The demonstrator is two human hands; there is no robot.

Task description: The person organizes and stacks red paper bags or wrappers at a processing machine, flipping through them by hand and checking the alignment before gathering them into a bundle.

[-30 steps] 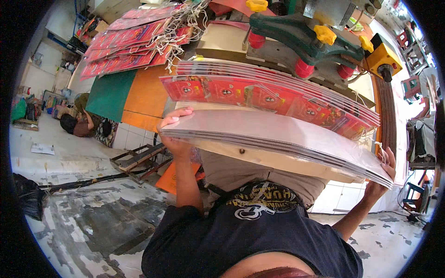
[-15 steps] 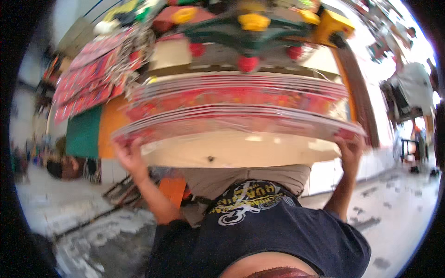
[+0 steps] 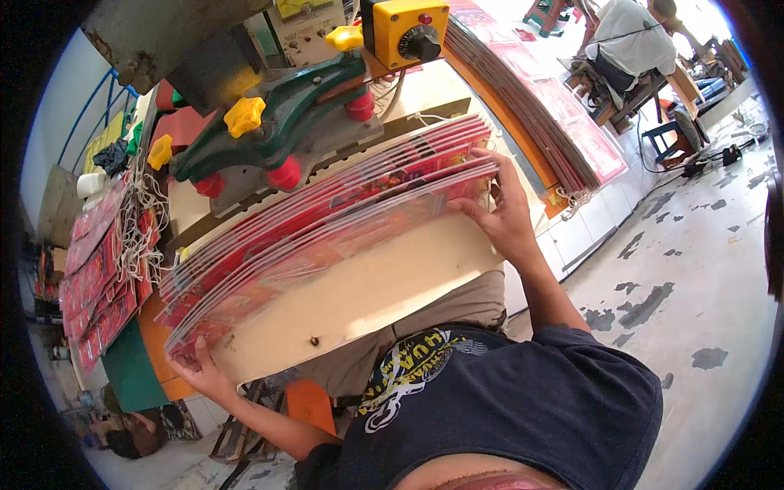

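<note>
A near stack of flat red printed bags with pale edges and a clear, shiny front stands on its long edge. At its left end, the fingers of my left hand close on the lower corner. My right hand pinches the other end, with its thumb on the near face and its fingers behind. Just behind leans a second stack of red bags, close against the first. Both rest on a cream tabletop. How many bags my hands hold cannot be made out.
Beyond the stacks is a machine with a dark green bracket, yellow knobs and red feet. A yellow control box with a black dial adjoins it. Corded red bags lie left; another pile lies right. A person sits farther off.
The view has turned, so the table and stacks now slant up to the right. Both hands still grip the ends of the near stack. More of the machine shows.
</note>
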